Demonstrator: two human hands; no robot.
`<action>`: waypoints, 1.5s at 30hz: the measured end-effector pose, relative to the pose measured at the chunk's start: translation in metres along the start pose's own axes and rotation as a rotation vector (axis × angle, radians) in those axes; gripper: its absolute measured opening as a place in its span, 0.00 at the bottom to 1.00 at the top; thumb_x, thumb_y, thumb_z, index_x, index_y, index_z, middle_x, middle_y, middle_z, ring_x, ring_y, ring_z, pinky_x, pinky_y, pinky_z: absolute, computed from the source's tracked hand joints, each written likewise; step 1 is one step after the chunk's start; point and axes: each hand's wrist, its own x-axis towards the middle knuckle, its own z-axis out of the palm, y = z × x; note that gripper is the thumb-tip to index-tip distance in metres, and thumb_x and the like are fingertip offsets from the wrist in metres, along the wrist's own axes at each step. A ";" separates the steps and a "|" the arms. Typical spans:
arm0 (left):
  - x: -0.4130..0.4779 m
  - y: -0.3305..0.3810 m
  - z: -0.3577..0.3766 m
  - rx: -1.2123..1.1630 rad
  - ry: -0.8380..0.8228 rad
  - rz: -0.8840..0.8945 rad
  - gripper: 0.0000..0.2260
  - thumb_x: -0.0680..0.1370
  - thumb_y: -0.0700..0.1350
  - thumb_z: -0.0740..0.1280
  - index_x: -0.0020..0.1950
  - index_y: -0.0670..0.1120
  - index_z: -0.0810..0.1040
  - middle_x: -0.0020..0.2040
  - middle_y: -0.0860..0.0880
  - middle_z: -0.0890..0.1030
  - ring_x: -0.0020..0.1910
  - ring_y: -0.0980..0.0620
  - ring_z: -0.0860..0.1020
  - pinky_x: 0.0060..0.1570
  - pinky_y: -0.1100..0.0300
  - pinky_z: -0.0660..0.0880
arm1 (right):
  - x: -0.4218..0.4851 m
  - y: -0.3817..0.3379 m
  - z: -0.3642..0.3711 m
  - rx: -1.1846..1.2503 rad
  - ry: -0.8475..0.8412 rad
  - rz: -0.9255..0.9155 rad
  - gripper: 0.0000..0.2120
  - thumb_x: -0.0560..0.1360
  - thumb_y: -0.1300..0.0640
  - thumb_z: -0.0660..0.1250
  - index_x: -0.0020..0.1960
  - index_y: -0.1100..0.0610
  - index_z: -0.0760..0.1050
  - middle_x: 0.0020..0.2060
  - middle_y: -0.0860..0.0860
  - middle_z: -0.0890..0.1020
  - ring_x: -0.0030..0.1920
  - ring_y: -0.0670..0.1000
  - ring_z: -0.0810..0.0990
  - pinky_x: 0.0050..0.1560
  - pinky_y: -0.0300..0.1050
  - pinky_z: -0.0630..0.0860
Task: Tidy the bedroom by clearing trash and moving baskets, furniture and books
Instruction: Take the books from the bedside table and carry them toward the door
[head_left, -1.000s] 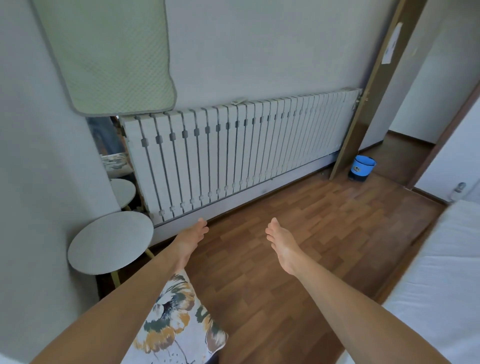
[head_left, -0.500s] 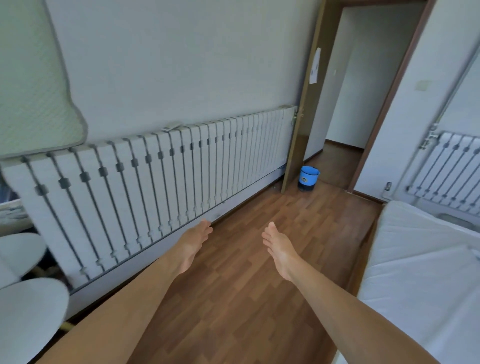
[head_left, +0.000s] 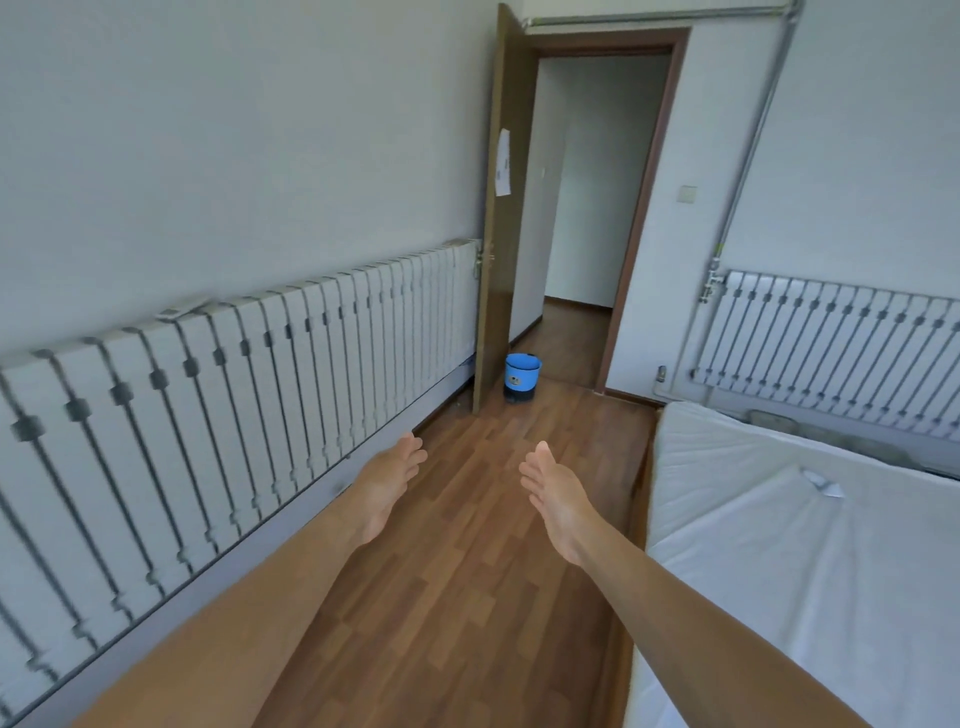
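Head view: 2 bare arms reach forward over the wood floor (head_left: 467, 623), the left hand (head_left: 387, 480) and right hand (head_left: 553, 488) both flat-fingered and holding nothing, with a long radiator (head_left: 260, 389) on the left and the bed (head_left: 779, 571) on the right. A small blue bin (head_left: 521, 378) stands on the floor at the foot of the open door (head_left: 501, 260), well ahead of both hands; 1 crumpled paper scrap (head_left: 826, 487) lies on the bed. Judgement: the bin looks like stiff, thin plastic, probably light, best taken by its rim (any handle is too small to tell); the scrap needs only a fingertip pinch.
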 end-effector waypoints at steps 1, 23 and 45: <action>0.008 0.007 0.007 0.004 -0.010 0.008 0.25 0.83 0.56 0.46 0.76 0.46 0.60 0.74 0.49 0.66 0.74 0.51 0.62 0.75 0.55 0.54 | 0.005 -0.005 -0.006 0.015 0.014 -0.006 0.31 0.81 0.39 0.47 0.76 0.58 0.59 0.74 0.52 0.65 0.74 0.51 0.63 0.76 0.53 0.54; 0.258 0.106 0.030 0.029 -0.287 0.015 0.24 0.83 0.57 0.49 0.75 0.47 0.63 0.73 0.49 0.68 0.73 0.51 0.64 0.74 0.55 0.55 | 0.198 -0.102 -0.015 0.117 0.281 -0.024 0.29 0.81 0.40 0.47 0.76 0.57 0.58 0.74 0.52 0.66 0.74 0.52 0.63 0.76 0.52 0.55; 0.478 0.130 0.117 0.047 -0.431 -0.027 0.24 0.83 0.57 0.49 0.75 0.46 0.63 0.73 0.48 0.68 0.73 0.51 0.64 0.74 0.54 0.56 | 0.386 -0.120 -0.109 0.174 0.439 -0.002 0.29 0.81 0.39 0.48 0.75 0.57 0.62 0.73 0.52 0.68 0.73 0.52 0.65 0.75 0.53 0.57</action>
